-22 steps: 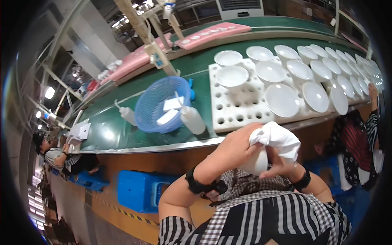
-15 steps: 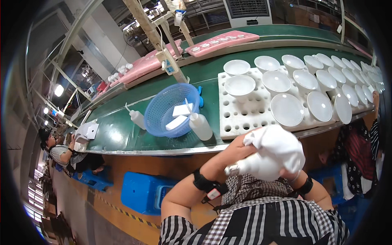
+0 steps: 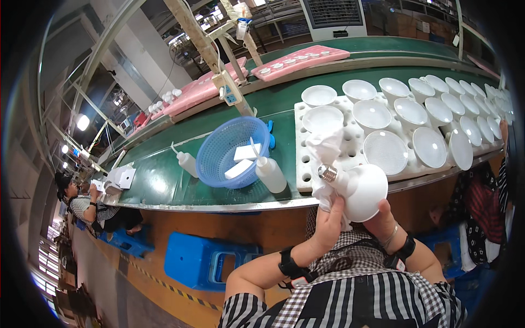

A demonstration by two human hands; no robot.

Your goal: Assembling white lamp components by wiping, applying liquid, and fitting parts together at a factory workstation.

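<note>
A white reflector light bulb (image 3: pixel 365 191) with a wide round front and a metal screw base (image 3: pixel 327 173) is held over the table's near edge. My right hand (image 3: pixel 383 223) is closed on the rim side of the bulb. A white cloth (image 3: pixel 326 145) sticks up behind the screw base and hangs down at the bulb's left. My left hand (image 3: pixel 328 225) is closed on this cloth, its fingers against the bulb's neck. On the white foam board (image 3: pixel 304 158) full of holes, just beyond, similar white bulbs (image 3: pixel 385 152) stand in rows, faces up.
A blue mesh basket (image 3: pixel 205 164) with white blocks (image 3: pixel 238 169) stands on the green table (image 3: pixel 147 183), between squeeze bottles (image 3: pixel 270 176) (image 3: pixel 187 163). Blue stools (image 3: pixel 188 259) stand below. A co-worker (image 3: pixel 82 199) sits far left; another person's sleeve (image 3: pixel 502 188) shows at right.
The cloth has come off the bulb's face and now lies at its left. The bulb has turned, its screw base now pointing up and left. Both hands have shifted their hold.
</note>
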